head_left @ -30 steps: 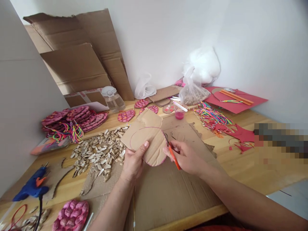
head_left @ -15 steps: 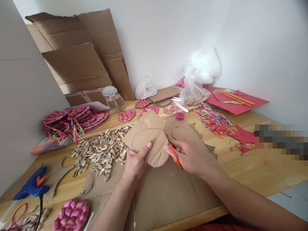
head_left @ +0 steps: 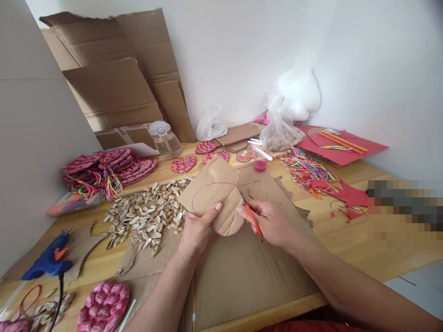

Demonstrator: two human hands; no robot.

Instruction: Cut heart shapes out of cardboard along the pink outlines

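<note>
My left hand (head_left: 200,229) grips a piece of cardboard (head_left: 216,196) by its lower left side, thumb on top. A rounded outline is drawn on the cardboard in purple, and its lower right edge is cut along that line. In my right hand (head_left: 268,221) is a pair of scissors (head_left: 255,221) with orange handles. The blades meet the right edge of the cardboard near the line; their tips are partly hidden. Below both hands lies a large cardboard sheet (head_left: 249,281) on the wooden table.
Peanut shells (head_left: 148,214) are heaped at left, beyond a blue glue gun (head_left: 50,258). Pink-painted shell pieces (head_left: 104,306) lie front left and at the back. A water bottle (head_left: 166,140), a pink cup (head_left: 260,164), colourful strings (head_left: 308,166) and red paper (head_left: 346,143) stand or lie farther back.
The view has shifted slightly. Both hands keep their hold on the cardboard and scissors, and the blades stay at the right edge with little visible difference.
</note>
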